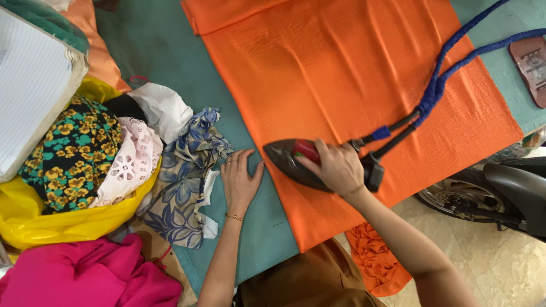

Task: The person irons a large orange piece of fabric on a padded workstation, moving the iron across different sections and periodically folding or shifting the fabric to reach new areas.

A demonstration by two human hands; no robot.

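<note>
— Pressing down on the iron (296, 162) right now, my right hand (338, 167) wrapped shut around its handle, fingers curled over the red part on top.

— And which way is it pointing?

— Its long axis runs side to side across my view, the pointed nose toward my left hand (239, 179), the heel and the blue-wrapped cord (441, 74) trailing away up and to the right. So the sole sits directly under my right palm, and the tip is what leads.

— Where is it on the cloth?

— At the near left edge of the orange fabric (352, 74). The nose just reaches that edge, where the orange meets the teal board cover (165, 45). Most of the cloth spreads away above and to the right of the iron; a bit hangs off the near side of the board by my waist.

— And the left hand, gripping anything?

— No, it's open and flat, palm down on the teal cover, holding nothing. Fingertips point up, thumb angled out toward the fabric edge, near the iron's nose but apart from it. That hand is the nearer one to the edge; the right is the only one on the iron.

— Anything crowding you?

— A pile of clothes just beside my left hand: a blue floral cloth (185, 176), white lace (131, 162), a yellow bag (51, 222). Near, though not touching the iron.
</note>
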